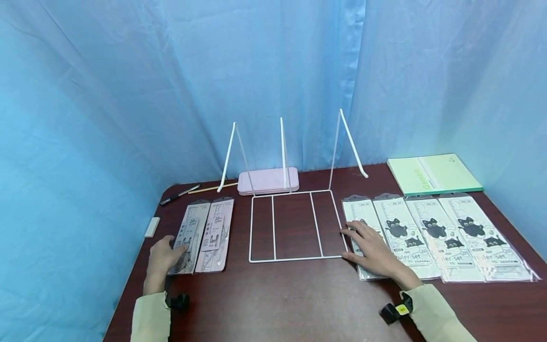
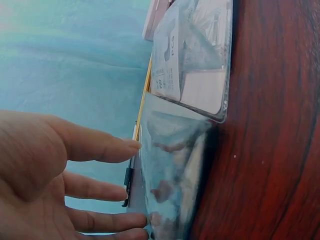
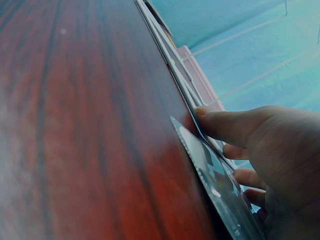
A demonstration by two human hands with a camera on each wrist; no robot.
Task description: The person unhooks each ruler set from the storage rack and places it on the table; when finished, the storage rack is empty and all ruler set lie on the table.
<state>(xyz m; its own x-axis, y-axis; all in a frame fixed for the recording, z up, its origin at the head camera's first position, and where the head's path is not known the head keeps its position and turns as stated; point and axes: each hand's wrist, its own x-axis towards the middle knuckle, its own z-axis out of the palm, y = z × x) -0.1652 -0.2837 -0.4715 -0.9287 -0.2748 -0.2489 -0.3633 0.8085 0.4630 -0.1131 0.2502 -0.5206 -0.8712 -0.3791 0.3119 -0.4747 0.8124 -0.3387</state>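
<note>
On the dark wooden surface (image 1: 282,294), an eraser (image 1: 152,227) lies at the far left, with a pen (image 1: 178,194) and a pencil (image 1: 212,188) behind. The left hand (image 1: 161,258) rests with straight, relaxed fingers on the nearer of two grey ruler packs (image 1: 188,240), gripping nothing. A white wire rack (image 1: 295,225) stands in the middle, a pink case (image 1: 268,180) behind it. The right hand (image 1: 372,249) lies flat, fingers spread, on the leftmost cat ruler pack (image 1: 356,213) of a row of four just right of the rack. A green notebook (image 1: 433,173) lies behind them.
</note>
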